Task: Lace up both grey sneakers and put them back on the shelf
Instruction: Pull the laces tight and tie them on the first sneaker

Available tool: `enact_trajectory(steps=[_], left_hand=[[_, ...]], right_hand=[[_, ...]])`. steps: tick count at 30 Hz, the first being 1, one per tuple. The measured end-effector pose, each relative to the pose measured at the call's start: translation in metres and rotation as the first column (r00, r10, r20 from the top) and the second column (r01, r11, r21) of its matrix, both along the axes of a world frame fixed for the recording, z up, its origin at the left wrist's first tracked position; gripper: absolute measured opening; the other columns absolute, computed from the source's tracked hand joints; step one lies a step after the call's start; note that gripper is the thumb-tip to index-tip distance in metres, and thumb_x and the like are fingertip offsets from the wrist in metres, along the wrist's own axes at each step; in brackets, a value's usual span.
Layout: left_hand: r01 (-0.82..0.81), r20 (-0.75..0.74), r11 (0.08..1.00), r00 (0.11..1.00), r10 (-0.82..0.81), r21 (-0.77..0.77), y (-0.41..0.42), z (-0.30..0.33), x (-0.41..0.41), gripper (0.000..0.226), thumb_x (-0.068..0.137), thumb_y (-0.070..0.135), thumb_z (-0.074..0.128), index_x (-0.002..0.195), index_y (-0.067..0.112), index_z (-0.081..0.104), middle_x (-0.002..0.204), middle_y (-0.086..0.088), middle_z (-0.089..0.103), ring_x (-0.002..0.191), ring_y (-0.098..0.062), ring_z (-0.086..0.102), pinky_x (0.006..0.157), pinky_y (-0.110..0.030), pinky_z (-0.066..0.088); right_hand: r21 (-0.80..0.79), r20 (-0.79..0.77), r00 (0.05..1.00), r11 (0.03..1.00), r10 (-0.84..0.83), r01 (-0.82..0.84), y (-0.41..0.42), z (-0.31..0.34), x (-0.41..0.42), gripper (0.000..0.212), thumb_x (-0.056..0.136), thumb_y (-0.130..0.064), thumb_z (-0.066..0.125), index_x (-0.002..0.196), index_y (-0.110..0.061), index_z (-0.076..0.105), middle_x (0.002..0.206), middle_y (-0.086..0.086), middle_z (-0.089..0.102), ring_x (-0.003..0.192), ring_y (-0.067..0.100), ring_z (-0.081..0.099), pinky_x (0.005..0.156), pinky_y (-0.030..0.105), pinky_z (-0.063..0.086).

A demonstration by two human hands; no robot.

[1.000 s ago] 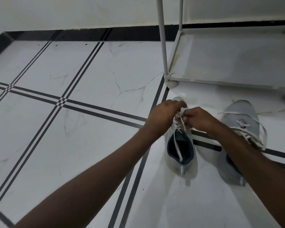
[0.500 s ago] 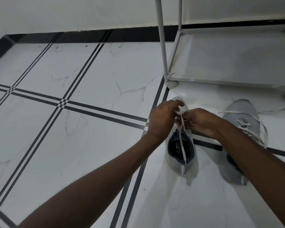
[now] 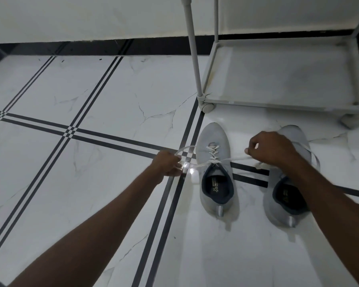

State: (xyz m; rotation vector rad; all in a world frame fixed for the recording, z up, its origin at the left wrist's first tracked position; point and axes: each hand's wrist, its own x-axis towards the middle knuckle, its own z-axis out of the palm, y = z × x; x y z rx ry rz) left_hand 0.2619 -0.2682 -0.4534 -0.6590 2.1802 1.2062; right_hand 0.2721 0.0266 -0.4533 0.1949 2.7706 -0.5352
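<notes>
Two grey sneakers stand side by side on the tiled floor, toes pointing away from me. The left sneaker (image 3: 214, 139) has its white lace (image 3: 214, 154) crossed through the eyelets. My left hand (image 3: 168, 165) grips one lace end out to the shoe's left, and my right hand (image 3: 272, 150) grips the other end out to its right, so the lace is stretched taut across the tongue. The right sneaker (image 3: 286, 204) is partly hidden by my right hand and forearm; its loose lace trails along its right side.
A white shelf (image 3: 278, 102) on castors stands just beyond the shoes at the upper right, its bottom tier bare, with an upright pole (image 3: 192, 48) at its front left corner. The marble floor (image 3: 91, 141) with dark stripes spreads out to the left, bounded by a black skirting and wall.
Both hands were together over the left sneaker's eyelets; now they have pulled apart sideways, drawing the lace ends taut. The view has tilted and shows more of the shelf.
</notes>
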Motion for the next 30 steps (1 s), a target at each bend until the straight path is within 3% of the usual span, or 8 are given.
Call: enact_trajectory(steps=[3, 6, 10, 15, 18, 21, 23, 30], left_hand=[[0.391, -0.241, 0.863, 0.847, -0.473, -0.321, 0.017, 0.004, -0.006, 0.058, 0.090, 0.030, 0.069, 0.140, 0.008, 0.048, 0.134, -0.013, 0.057, 0.121, -0.028, 0.058, 0.099, -0.036, 0.048], [0.625, -0.165, 0.698, 0.692, -0.703, -0.350, 0.042, 0.001, -0.002, 0.045, 0.088, 0.039, 0.070, 0.124, 0.012, 0.066, 0.124, -0.009, 0.068, 0.114, -0.025, 0.064, 0.086, -0.026, 0.046], [0.606, -0.164, 0.689, 0.692, -0.703, -0.398, 0.048, -0.005, 0.007, 0.031, 0.085, 0.038, 0.074, 0.096, 0.008, 0.074, 0.094, -0.010, 0.076, 0.089, -0.024, 0.070, 0.073, -0.028, 0.048], [0.546, -0.136, 0.828, 0.818, -0.560, -0.125, 0.045, 0.004, 0.003, 0.026, 0.092, 0.028, 0.067, 0.096, 0.002, 0.069, 0.078, -0.016, 0.071, 0.069, -0.028, 0.073, 0.069, -0.036, 0.063], [0.648, -0.119, 0.733, 0.727, -0.676, -0.206, 0.044, 0.005, -0.001, 0.034, 0.091, 0.040, 0.065, 0.096, 0.007, 0.072, 0.077, -0.007, 0.072, 0.058, -0.010, 0.060, 0.057, -0.020, 0.050], [0.709, -0.126, 0.647, 0.641, -0.757, -0.279, 0.040, 0.008, -0.007, 0.025, 0.090, 0.037, 0.066, 0.091, 0.014, 0.076, 0.061, 0.007, 0.066, 0.052, 0.000, 0.053, 0.051, -0.007, 0.038], [0.704, -0.160, 0.646, 0.630, -0.760, -0.296, 0.031, 0.003, -0.007, 0.022, 0.091, 0.032, 0.065, 0.086, 0.016, 0.079, 0.060, 0.006, 0.063, 0.052, -0.001, 0.052, 0.052, -0.009, 0.039], [0.647, -0.148, 0.716, 0.706, -0.692, -0.261, 0.002, -0.037, 0.018, 0.031, 0.095, 0.031, 0.062, 0.075, 0.012, 0.077, 0.067, -0.009, 0.069, 0.062, -0.016, 0.058, 0.065, -0.025, 0.045]], right_hand=[[-0.084, -0.122, 0.985, 0.987, 0.125, -0.136, -0.029, -0.009, 0.009, 0.017, 0.084, -0.025, 0.064, 0.095, -0.020, 0.076, 0.098, 0.009, 0.073, 0.098, 0.033, 0.061, 0.085, 0.036, 0.051], [-0.213, -0.095, 0.975, 0.953, 0.201, -0.217, -0.055, -0.018, 0.018, 0.019, 0.080, -0.016, 0.066, 0.096, -0.017, 0.075, 0.102, 0.009, 0.072, 0.100, 0.031, 0.062, 0.087, 0.034, 0.048], [-0.306, -0.103, 0.987, 0.940, 0.124, -0.150, -0.059, -0.024, 0.023, 0.009, 0.080, -0.010, 0.058, 0.079, -0.012, 0.067, 0.085, 0.008, 0.071, 0.084, 0.029, 0.063, 0.066, 0.031, 0.042], [-0.404, 0.069, 0.995, 0.914, 0.073, -0.039, -0.054, -0.029, 0.024, 0.016, 0.088, -0.013, 0.050, 0.085, -0.003, 0.061, 0.084, 0.013, 0.063, 0.074, 0.031, 0.060, 0.067, 0.035, 0.043], [-0.441, 0.119, 0.992, 0.898, 0.053, 0.005, -0.053, -0.028, 0.022, 0.031, 0.091, -0.036, 0.057, 0.077, -0.009, 0.065, 0.076, 0.007, 0.064, 0.069, 0.023, 0.057, 0.066, 0.034, 0.040], [-0.435, 0.179, 0.965, 0.895, 0.194, -0.099, -0.048, -0.016, 0.017, 0.037, 0.093, -0.038, 0.060, 0.064, -0.015, 0.067, 0.054, -0.003, 0.056, 0.047, 0.006, 0.048, 0.052, 0.023, 0.037], [-0.437, 0.207, 0.951, 0.891, 0.228, -0.119, -0.037, -0.015, 0.014, 0.039, 0.095, -0.032, 0.057, 0.058, -0.019, 0.064, 0.039, -0.007, 0.048, 0.032, 0.006, 0.039, 0.044, 0.018, 0.033], [-0.292, 0.175, 0.968, 0.948, 0.180, -0.123, -0.020, -0.048, 0.027, 0.048, 0.093, -0.026, 0.057, 0.045, -0.021, 0.053, 0.047, -0.005, 0.056, 0.044, 0.005, 0.050, 0.059, 0.028, 0.040]])
